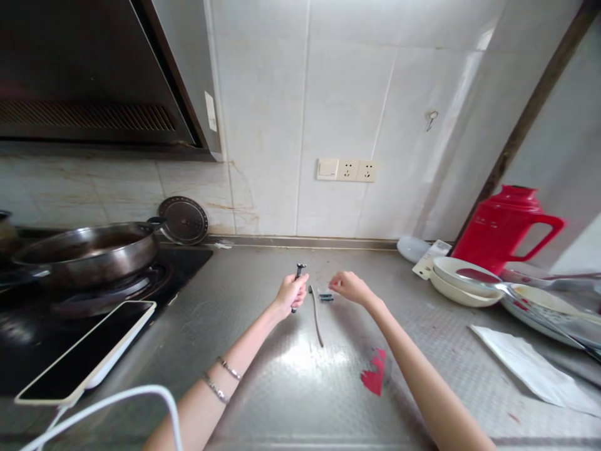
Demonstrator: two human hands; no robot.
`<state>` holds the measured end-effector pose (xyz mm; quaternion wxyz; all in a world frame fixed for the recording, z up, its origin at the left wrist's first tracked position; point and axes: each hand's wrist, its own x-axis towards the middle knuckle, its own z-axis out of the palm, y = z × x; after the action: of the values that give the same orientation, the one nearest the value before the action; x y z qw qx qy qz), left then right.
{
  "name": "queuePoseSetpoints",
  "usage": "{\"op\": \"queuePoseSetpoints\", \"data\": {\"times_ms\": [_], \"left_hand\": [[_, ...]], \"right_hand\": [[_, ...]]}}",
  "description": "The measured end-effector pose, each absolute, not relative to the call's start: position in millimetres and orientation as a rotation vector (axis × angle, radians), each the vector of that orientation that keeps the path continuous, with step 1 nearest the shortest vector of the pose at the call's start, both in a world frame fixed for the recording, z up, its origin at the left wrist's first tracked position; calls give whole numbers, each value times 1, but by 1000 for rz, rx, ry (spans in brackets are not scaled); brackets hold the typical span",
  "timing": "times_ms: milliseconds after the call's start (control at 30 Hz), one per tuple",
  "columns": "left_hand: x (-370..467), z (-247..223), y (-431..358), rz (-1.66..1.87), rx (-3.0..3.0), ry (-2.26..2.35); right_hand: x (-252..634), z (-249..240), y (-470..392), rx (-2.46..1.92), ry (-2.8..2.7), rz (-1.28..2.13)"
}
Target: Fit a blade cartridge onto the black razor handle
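Note:
My left hand (pixel 292 293) is wrapped round the dark handle of a razor (pixel 300 269), held upright with its T-shaped head at the top. To the right of it, my right hand (pixel 350 286) hovers low over the counter with its fingers drawn together in a pinch; whatever they may hold is too small to make out. Just left of those fingertips lie small dark strips (pixel 325 297), side by side on the metal. Between my hands rests a thin, slightly bent grey stick (pixel 317 319) with a darker upper end.
A torn red piece (pixel 375 374) lies on the steel counter (pixel 263 401). At left are a pan (pixel 107 257) on the hob and a phone (pixel 89 351) with a white cable. At right stand a red thermos (pixel 502 225), stacked bowls (pixel 464 285) and a white paper (pixel 530 363).

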<state>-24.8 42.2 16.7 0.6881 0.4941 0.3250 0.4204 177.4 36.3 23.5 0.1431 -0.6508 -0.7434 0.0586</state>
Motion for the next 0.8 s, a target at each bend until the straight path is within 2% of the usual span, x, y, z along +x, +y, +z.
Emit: {"op": "queuePoseSetpoints", "data": {"times_ms": [267,800], "left_hand": [[-24,17,40,930,1107,723],[-23,17,38,921,1107,742]], "right_hand": [[181,5,46,-1684,-2290,314],[177,3,43,-1734,-2364,188]]}}
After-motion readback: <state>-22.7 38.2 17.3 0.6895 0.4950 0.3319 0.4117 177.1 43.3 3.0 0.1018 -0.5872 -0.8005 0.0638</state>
